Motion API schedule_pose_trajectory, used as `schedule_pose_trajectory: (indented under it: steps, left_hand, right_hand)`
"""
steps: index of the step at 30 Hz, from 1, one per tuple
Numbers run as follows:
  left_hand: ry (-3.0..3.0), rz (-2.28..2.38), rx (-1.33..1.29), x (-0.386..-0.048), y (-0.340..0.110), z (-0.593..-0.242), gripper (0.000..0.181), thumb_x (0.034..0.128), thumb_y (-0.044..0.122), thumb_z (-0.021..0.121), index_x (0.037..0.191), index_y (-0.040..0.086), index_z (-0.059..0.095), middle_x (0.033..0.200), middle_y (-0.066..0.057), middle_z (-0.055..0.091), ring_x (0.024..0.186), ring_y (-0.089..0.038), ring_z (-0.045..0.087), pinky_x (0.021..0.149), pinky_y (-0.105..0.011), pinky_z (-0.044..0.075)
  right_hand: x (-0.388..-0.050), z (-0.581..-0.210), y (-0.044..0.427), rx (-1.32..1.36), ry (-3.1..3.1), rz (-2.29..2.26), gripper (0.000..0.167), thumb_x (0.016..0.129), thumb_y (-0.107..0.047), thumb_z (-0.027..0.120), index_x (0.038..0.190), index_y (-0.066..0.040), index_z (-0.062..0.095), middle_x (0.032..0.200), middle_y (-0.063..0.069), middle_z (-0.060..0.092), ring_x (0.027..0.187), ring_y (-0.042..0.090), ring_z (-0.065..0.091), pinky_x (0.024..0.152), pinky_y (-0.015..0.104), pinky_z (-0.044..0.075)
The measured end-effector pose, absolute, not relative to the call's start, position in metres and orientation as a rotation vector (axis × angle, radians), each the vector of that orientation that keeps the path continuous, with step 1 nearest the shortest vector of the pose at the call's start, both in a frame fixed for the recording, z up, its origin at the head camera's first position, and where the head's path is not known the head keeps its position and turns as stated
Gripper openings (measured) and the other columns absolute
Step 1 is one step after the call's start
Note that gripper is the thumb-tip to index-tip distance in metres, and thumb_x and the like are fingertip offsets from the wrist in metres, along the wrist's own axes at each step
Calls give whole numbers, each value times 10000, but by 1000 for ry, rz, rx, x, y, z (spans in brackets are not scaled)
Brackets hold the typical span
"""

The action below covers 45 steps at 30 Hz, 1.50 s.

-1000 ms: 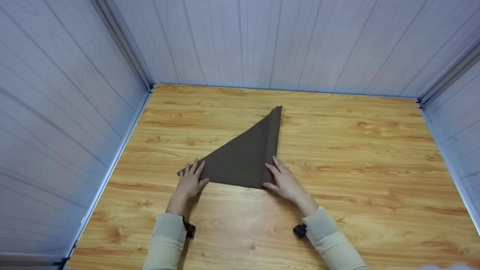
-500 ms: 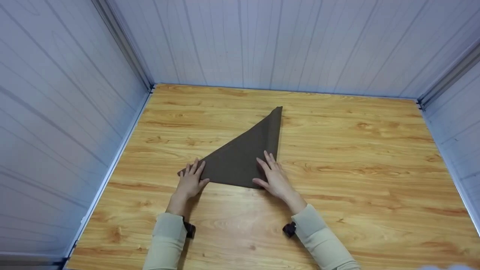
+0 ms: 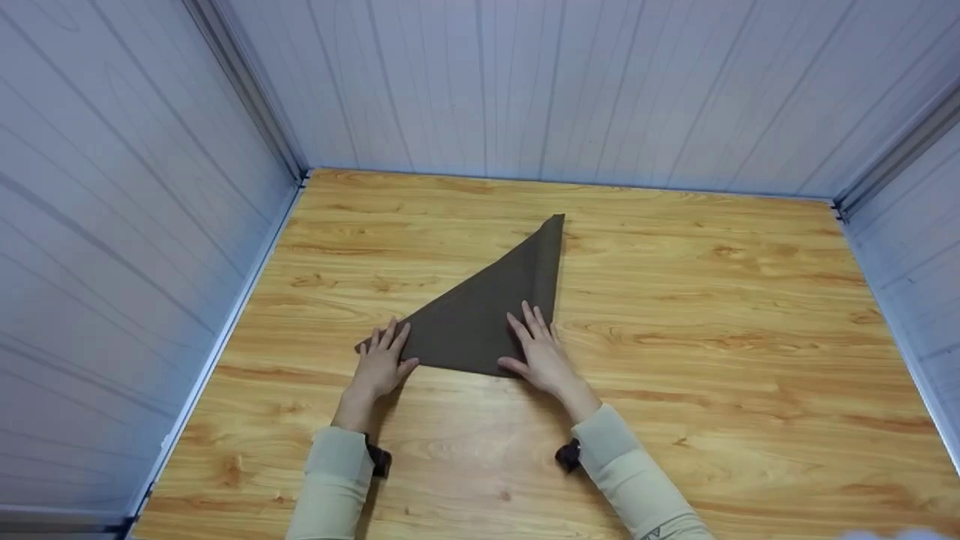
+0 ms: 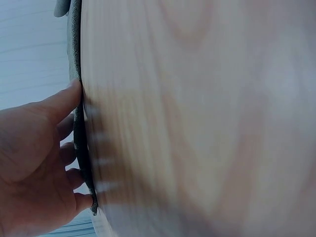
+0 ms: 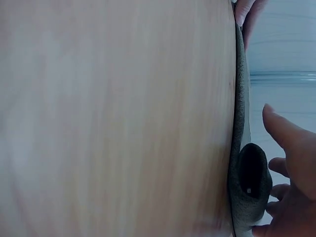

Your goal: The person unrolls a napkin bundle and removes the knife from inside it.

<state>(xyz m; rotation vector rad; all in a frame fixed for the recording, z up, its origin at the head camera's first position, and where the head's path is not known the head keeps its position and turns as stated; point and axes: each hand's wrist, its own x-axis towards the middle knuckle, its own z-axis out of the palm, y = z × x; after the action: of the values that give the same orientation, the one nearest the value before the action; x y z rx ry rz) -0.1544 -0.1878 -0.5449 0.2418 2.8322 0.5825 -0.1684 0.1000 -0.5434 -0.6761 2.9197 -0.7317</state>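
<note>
A dark brown cloth (image 3: pixel 472 315), folded into a rough triangle, lies on the table with its tip at the far end. On its left corner rests my left hand (image 3: pixel 379 370), fingers spread; in the left wrist view the fingertips (image 4: pixel 73 96) press on the cloth's thin edge (image 4: pixel 83 148). My right hand (image 3: pixel 549 364) is over the right part, fingers extended. In the right wrist view that side forms a hollow, turned-over fold (image 5: pixel 252 177). The right thumb (image 5: pixel 281 127) is raised off the cloth there, while the other fingers are near or on the fold; exact contact cannot be told.
The wood-grain tabletop (image 3: pixel 712 315) stretches around the cloth. Pale panel walls stand behind (image 3: pixel 510 90), at the left (image 3: pixel 112 247) and at the right. A small black camera is worn on each wrist.
My right hand has moved left from the cloth's right edge, more over its surface. The left hand has stayed in place, and the cloth looks nearly the same.
</note>
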Motion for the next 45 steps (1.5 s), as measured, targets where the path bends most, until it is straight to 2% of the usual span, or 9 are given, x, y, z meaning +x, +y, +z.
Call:
schedule_pose_trajectory:
  steps: [17,37,45]
  left_hand:
    - [2840,583,245,-155,-188,-545,625,905,325,493,1410,61,234,1449,-206,101,1277,-466,62,960,-630,92]
    - [2832,601,241,-154,-189,-545,628,903,320,498,1411,65,231,1447,-211,107,1280,-461,53,963,-626,87]
    - [2818,590,236,-155,-189,-544,633,906,342,484,1415,74,221,1451,-204,93,1283,-456,42,964,-626,85]
  right_hand:
    - [-170,-544,107,-706,2949,-610,701,814,-318,639,1381,-62,315,1447,195,133,1315,341,115,1004,532,171]
    - [-167,-542,120,-684,2912,-569,623,850,-360,576,1357,-65,367,1463,151,109,1326,310,83,1010,511,181]
    - [-165,-541,126,-689,2916,-587,611,854,-364,570,1355,-75,374,1461,150,118,1318,328,116,997,524,201]
